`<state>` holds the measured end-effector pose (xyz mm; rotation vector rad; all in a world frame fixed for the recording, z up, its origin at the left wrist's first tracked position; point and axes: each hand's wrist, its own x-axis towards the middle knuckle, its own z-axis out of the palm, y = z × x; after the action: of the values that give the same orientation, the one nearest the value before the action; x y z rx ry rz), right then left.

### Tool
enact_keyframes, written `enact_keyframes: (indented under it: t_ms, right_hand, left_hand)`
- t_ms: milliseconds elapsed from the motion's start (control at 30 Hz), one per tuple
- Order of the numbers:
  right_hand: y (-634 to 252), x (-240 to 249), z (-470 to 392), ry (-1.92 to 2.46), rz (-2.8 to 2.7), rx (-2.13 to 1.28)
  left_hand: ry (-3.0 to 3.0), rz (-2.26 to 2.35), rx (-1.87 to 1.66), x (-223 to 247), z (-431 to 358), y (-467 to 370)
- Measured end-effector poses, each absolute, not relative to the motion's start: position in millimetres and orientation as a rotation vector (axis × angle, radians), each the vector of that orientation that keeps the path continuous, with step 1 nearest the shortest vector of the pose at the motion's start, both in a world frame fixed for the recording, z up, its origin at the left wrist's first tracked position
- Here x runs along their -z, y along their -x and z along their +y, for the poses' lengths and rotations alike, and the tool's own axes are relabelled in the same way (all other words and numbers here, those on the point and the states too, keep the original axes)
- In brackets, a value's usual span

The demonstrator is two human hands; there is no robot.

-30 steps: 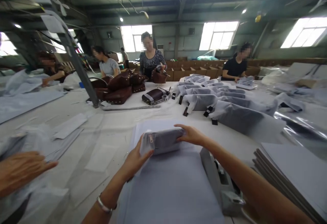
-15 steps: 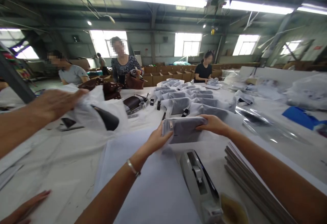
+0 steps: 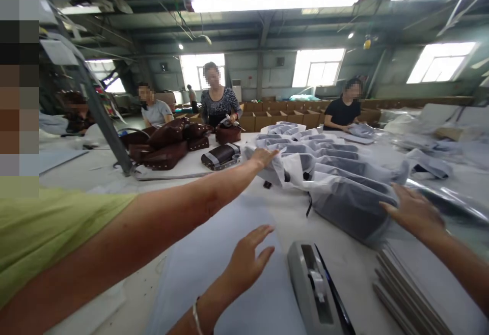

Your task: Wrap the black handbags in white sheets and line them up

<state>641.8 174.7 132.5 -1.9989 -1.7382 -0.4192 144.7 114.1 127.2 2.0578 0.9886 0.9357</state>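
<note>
My left hand point(image 3: 248, 261), with a bracelet at the wrist, hovers over the white sheets point(image 3: 225, 279), its fingers apart and nothing between them. At the right, my right hand point(image 3: 416, 210) has thumb and fingers spread at the right end of a dark item in a translucent white wrapper point(image 3: 351, 202). That item stands at the front of rows of similar wrapped items point(image 3: 336, 154). Another person's bare arm point(image 3: 191, 197) reaches across from the left, its hand on a wrapped piece point(image 3: 273, 169) at the rows' left side.
A grey tape dispenser point(image 3: 315, 284) stands in front, with a stack of thin boards point(image 3: 408, 294) to its right. Brown studded bags point(image 3: 164, 144) and a dark bag point(image 3: 219, 157) lie at the back left. Several people work beyond the table.
The wrapped item that both my hands held now stands in front of the rows. My left hand has let go and drawn back. The other person's arm has reached in to the rows. The view has turned left.
</note>
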Motion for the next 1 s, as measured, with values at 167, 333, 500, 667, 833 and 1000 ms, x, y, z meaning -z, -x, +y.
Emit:
enact_keyframes:
  t_ms: [167,333,500,667,833,1000]
  right_hand:
    - [-517.5,-189.4,135.7,1.836,-1.714,0.361]
    - [-412.8,-216.8,77.5,1.647,-1.644,-0.124]
    - [-386.3,-182.4,84.7,1.646,-1.968,-0.322]
    - [-381.7,-141.2,132.9,1.835,-2.082,-0.289]
    - [-368.5,-111.8,181.8,1.926,-2.237,-0.237]
    - [-353.9,-86.8,222.7,1.978,-2.336,-0.163]
  left_hand:
    - [-1.676,1.26,-0.997,-91.9,83.9,-79.7]
    - [-1.511,1.354,-0.983,-75.0,47.6,-46.3]
    - [-1.505,1.303,-0.986,-69.7,28.7,-43.9]
    - [-1.184,1.131,-1.029,-71.6,46.5,-55.7]
    - [-0.866,1.037,-1.054,-74.4,112.3,-87.9]
    - [-0.622,1.013,-1.031,-66.4,195.4,-138.4]
